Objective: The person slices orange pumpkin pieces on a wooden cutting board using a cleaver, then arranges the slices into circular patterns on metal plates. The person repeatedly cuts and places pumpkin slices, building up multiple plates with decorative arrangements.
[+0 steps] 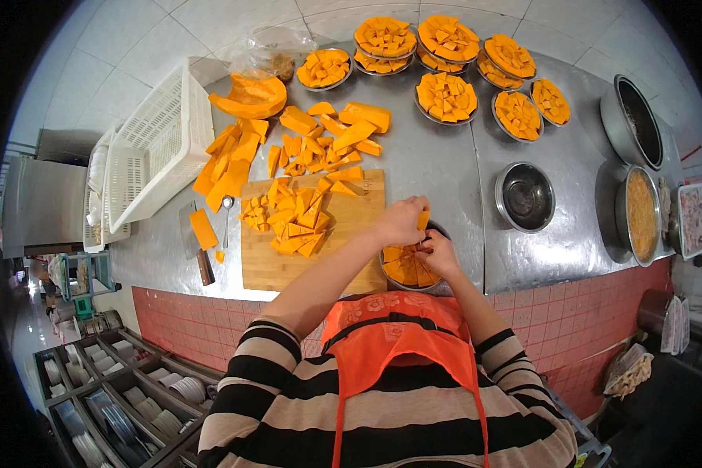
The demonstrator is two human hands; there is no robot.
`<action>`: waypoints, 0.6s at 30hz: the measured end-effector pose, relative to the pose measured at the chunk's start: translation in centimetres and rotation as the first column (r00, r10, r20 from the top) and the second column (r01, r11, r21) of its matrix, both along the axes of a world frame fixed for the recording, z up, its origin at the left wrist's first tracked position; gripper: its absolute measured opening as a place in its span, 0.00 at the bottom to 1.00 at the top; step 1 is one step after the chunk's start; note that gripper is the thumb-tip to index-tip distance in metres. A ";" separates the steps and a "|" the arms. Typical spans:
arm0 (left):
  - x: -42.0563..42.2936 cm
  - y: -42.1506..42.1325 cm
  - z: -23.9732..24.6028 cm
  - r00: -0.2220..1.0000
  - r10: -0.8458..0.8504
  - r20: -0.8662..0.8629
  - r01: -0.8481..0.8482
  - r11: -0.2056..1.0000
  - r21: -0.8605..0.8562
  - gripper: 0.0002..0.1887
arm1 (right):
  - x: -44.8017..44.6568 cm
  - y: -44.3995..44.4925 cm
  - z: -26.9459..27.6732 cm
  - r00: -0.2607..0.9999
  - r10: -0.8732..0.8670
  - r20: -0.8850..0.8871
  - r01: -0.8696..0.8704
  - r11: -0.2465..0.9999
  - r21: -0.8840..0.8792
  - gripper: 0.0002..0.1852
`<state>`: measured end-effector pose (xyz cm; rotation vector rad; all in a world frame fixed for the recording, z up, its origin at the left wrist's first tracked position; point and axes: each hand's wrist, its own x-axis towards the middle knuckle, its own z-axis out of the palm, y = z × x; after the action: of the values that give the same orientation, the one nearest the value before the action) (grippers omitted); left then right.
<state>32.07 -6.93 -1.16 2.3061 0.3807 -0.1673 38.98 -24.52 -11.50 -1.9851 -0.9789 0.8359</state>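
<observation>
My left hand [408, 221] is over the far rim of a metal bowl [384, 275], its fingers closed on a pumpkin piece [423, 220]. My right hand [439, 254] reaches in from the right, fingertips low among the bowl's pumpkin wedges [408, 268]; whether it grips one cannot be told. The wedges are laid side by side, and the hands hide the bowl's far part. Left of the bowl lies a wooden cutting board [357, 234] with a heap of cut pumpkin [298, 213]. Larger pumpkin chunks [351, 134] lie beyond the board.
Filled pumpkin bowls [447, 97], some stacked, stand at the back. Empty metal bowls [525, 197] sit to the right, near a pot [630, 123] and a basin of orange food [642, 216]. A cleaver [205, 268], a spoon [227, 216] and a white plastic crate [158, 146] are left.
</observation>
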 end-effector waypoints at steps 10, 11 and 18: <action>-3.1 -0.4 -4.1 0.990 0.035 0.134 -0.061 0.978 0.198 0.23 | -0.7 0.4 0.3 0.993 -0.118 -0.011 0.117 0.988 -0.106 0.11; -3.6 -0.2 -4.1 0.987 0.038 0.154 -0.067 0.981 0.184 0.23 | -0.9 0.5 0.6 0.991 -0.132 -0.022 0.129 0.986 -0.101 0.11; -6.9 -0.8 -5.9 0.928 0.332 0.170 -0.325 0.943 -0.068 0.19 | -0.6 0.9 1.7 1.000 -0.015 0.005 0.015 0.990 -0.140 0.09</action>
<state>25.22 -7.69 -7.02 2.1611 0.6568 0.1974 38.35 -23.64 -9.76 -2.1107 -0.9290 0.9139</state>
